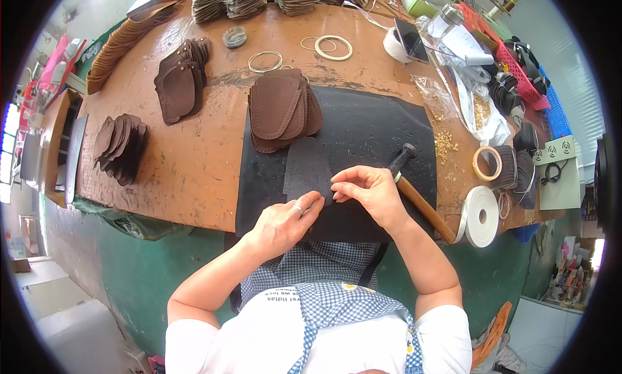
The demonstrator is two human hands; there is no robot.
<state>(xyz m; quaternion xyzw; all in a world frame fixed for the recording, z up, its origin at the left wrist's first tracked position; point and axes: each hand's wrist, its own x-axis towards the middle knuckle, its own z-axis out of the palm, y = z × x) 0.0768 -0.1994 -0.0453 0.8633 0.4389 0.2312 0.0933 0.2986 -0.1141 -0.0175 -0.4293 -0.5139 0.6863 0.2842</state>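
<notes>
A dark, tapering leather piece point(308, 167) lies on the black mat point(363, 128) in front of me. My left hand point(285, 224) grips its near end, with thumb and fingers pressed together over it. At the piece's right edge, my right hand point(370, 191) is closed in a pinch; whatever is between the fingertips is too small to make out. Just beyond the dark piece sits a stack of brown leather pieces point(278, 108) with stitch holes along their edges. A hammer point(424, 209) with a wooden handle rests beside my right hand, its head pointing away from me.
More brown leather stacks point(178, 89) stand on the wooden table point(214, 160) at the left. To the right are a white tape roll point(481, 216), a tan tape roll point(487, 163), scattered gold rivets point(444, 146) and a pink basket point(521, 76). Rings point(334, 38) lie at the back.
</notes>
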